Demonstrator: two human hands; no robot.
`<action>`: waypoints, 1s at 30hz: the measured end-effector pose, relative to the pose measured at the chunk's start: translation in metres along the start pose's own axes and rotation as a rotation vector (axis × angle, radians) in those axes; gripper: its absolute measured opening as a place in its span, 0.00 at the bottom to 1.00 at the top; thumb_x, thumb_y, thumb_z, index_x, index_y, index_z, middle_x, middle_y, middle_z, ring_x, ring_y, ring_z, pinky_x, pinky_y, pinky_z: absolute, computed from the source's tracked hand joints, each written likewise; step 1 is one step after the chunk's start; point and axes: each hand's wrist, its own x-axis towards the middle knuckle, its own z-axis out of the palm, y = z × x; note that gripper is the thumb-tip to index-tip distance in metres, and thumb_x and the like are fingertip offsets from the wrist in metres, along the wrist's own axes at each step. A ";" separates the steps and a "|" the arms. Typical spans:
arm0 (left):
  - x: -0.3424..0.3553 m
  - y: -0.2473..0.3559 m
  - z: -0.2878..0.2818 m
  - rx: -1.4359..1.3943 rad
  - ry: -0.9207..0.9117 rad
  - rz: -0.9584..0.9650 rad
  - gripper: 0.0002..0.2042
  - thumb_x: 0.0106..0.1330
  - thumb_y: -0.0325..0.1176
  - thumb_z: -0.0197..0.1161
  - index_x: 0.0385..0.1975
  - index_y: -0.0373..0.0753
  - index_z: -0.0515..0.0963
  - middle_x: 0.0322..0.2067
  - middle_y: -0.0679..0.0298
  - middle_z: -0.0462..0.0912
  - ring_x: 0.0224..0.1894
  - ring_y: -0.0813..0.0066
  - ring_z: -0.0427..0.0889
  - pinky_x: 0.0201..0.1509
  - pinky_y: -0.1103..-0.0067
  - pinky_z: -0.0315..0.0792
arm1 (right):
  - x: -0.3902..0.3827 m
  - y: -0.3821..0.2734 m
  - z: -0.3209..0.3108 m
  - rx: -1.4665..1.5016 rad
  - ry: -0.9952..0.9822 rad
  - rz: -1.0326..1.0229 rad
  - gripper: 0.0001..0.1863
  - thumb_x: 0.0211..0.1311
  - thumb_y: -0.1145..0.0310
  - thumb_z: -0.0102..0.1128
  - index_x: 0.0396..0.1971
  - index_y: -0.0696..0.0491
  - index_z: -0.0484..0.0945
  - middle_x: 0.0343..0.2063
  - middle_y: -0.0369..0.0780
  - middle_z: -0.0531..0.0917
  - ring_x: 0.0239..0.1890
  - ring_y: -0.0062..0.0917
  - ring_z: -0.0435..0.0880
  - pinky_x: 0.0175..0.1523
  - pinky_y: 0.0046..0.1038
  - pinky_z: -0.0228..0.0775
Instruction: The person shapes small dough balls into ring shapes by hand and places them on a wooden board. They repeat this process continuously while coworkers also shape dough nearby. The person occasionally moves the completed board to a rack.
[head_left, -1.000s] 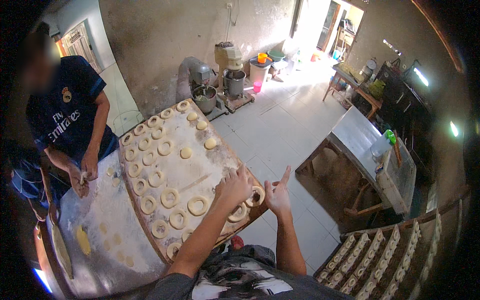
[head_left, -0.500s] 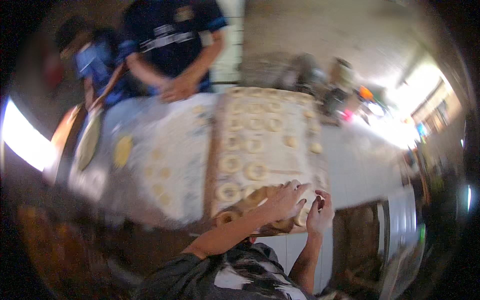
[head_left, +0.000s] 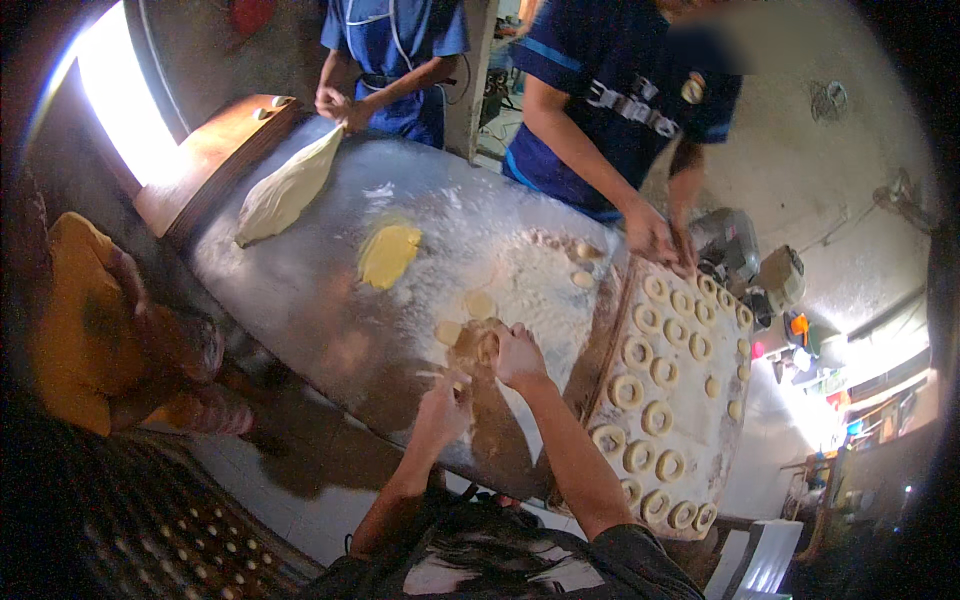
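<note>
Both my hands are over the floured metal table [head_left: 320, 310], close together at its near side. My right hand [head_left: 522, 358] reaches down with curled fingers beside flat dough rounds [head_left: 480, 305]. Whatever lies under its fingertips is hidden. My left hand [head_left: 440, 412] is nearer to me, its fingers blurred by motion, with a small pale spot by the fingertips that I cannot make out. To my right, a floured board [head_left: 697, 425] bears several dough rings [head_left: 657, 418] in rows, plus a few small dough balls [head_left: 712, 386] along its right side.
A yellow slab [head_left: 390, 255] and a long pale dough piece [head_left: 290, 190] lie further left. One person's hands [head_left: 345, 108] hold the long piece's end. Another person's hands [head_left: 660, 240] are at the board's far edge. Someone in orange [head_left: 80, 320] is at left.
My hands have moved left, from the near end of the ring board to the dough rounds on the metal table. The view has turned left. The long dough piece now lies stretched on the table.
</note>
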 end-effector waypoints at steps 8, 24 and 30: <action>0.041 0.014 -0.025 -0.053 -0.202 -0.060 0.12 0.70 0.34 0.57 0.47 0.34 0.74 0.29 0.46 0.83 0.34 0.49 0.86 0.37 0.60 0.77 | -0.001 -0.014 -0.048 0.909 -0.395 0.159 0.23 0.62 0.70 0.64 0.53 0.54 0.64 0.34 0.43 0.81 0.35 0.30 0.82 0.42 0.33 0.76; 0.045 0.078 -0.055 -0.155 -0.038 0.496 0.16 0.54 0.23 0.67 0.43 0.34 0.76 0.30 0.59 0.79 0.36 0.67 0.81 0.43 0.74 0.75 | -0.018 -0.051 -0.082 0.559 0.313 0.106 0.34 0.54 0.72 0.66 0.61 0.53 0.63 0.38 0.38 0.76 0.41 0.22 0.75 0.47 0.26 0.70; 0.041 0.067 -0.007 -0.671 0.000 0.443 0.20 0.59 0.22 0.62 0.52 0.35 0.66 0.32 0.62 0.76 0.37 0.68 0.78 0.45 0.75 0.72 | -0.060 -0.027 -0.088 1.645 -0.008 0.141 0.26 0.62 0.74 0.53 0.62 0.54 0.64 0.40 0.36 0.76 0.44 0.24 0.77 0.51 0.29 0.69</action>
